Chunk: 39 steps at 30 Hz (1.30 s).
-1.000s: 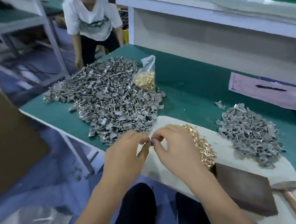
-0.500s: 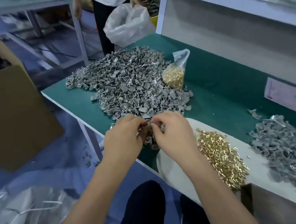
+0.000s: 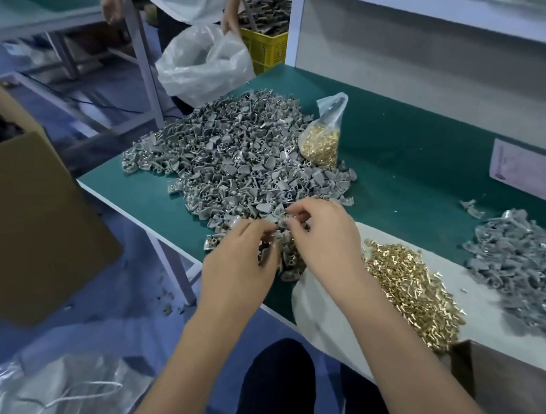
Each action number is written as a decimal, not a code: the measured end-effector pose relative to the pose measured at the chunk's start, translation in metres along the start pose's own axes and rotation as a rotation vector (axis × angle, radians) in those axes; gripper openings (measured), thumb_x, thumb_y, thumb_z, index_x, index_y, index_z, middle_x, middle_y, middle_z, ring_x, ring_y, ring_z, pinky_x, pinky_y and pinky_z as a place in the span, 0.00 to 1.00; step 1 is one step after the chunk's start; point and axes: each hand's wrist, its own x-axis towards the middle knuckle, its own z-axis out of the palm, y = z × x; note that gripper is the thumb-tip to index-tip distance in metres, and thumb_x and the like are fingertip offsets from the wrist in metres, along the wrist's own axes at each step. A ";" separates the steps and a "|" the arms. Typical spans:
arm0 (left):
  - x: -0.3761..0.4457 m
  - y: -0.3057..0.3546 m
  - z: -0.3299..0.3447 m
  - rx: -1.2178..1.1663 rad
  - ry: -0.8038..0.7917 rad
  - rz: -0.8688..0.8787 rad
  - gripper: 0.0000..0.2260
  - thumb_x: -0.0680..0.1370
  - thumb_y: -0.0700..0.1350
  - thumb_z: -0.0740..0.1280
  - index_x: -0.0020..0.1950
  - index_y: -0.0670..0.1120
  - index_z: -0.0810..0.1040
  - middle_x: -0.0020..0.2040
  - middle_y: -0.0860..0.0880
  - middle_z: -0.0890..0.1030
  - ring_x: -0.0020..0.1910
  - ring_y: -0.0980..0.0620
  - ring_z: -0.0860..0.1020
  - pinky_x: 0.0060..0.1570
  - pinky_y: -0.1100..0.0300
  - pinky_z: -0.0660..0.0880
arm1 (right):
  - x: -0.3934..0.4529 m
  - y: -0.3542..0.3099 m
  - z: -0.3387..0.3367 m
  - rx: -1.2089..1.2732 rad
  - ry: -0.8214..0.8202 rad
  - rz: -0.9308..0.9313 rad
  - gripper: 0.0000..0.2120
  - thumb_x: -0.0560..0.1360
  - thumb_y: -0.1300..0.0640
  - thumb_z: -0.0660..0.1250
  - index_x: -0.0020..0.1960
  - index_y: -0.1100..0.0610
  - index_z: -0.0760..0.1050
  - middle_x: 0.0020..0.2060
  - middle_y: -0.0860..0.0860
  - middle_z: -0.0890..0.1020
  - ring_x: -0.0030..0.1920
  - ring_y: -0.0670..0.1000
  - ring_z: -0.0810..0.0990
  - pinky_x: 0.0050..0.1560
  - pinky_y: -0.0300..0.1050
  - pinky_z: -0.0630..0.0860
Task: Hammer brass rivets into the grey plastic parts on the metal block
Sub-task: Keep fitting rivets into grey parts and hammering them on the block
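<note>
While the view has swung left since a second ago, so that the hammer seen at the right edge then is now out of frame and only a corner of the dark metal block [image 3: 519, 380] shows at lower right, both hands have travelled with it to the near fringe of the big heap of grey plastic parts [image 3: 233, 163]. The left hand [image 3: 238, 271] and right hand [image 3: 325, 235] meet fingertip to fingertip, each with curled fingers pinching one small grey part [image 3: 282, 224] between them; whether a rivet is already seated in it is too small to tell. That suggests the step in hand is loading a part by hand, with the hammering on the block not yet begun for this piece. The parts are matte, wedge-like mouldings with small round sockets, tangled loosely and likely to snag one another. The loose brass rivets [image 3: 408, 290] are shiny, tiny and slippery-looking, spread on a pale cloth [image 3: 323, 316] over the green tabletop [image 3: 411, 158]; more sit in a clear bag [image 3: 321, 137]. A second grey pile [image 3: 534, 273] lies well apart to the right.
</note>
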 end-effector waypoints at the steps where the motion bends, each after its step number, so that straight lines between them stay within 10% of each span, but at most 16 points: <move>1: -0.003 0.005 0.001 -0.028 -0.017 0.024 0.09 0.80 0.51 0.65 0.60 0.57 0.78 0.54 0.60 0.78 0.50 0.59 0.77 0.42 0.58 0.77 | -0.004 0.003 -0.005 0.003 0.013 0.001 0.05 0.79 0.51 0.68 0.53 0.47 0.83 0.47 0.43 0.84 0.52 0.49 0.77 0.53 0.51 0.76; 9: -0.041 0.047 0.042 -0.112 -0.319 0.158 0.05 0.78 0.56 0.67 0.52 0.60 0.78 0.48 0.62 0.78 0.48 0.62 0.74 0.45 0.63 0.72 | -0.062 0.075 -0.070 -0.099 0.000 0.216 0.04 0.78 0.50 0.67 0.47 0.45 0.82 0.44 0.41 0.84 0.48 0.49 0.80 0.44 0.46 0.76; 18: -0.055 0.073 0.068 -0.145 -0.378 0.193 0.05 0.77 0.58 0.67 0.52 0.62 0.77 0.48 0.64 0.79 0.42 0.70 0.72 0.43 0.67 0.70 | -0.107 0.112 -0.095 -0.316 -0.273 0.301 0.25 0.80 0.42 0.65 0.75 0.45 0.68 0.65 0.51 0.71 0.67 0.56 0.70 0.62 0.54 0.73; 39: -0.065 0.074 0.089 -0.031 -0.212 0.208 0.04 0.77 0.57 0.66 0.51 0.63 0.78 0.45 0.64 0.77 0.45 0.63 0.75 0.36 0.75 0.59 | -0.117 0.116 -0.086 -0.073 -0.061 0.285 0.03 0.78 0.55 0.69 0.49 0.47 0.80 0.48 0.45 0.80 0.49 0.50 0.78 0.51 0.53 0.78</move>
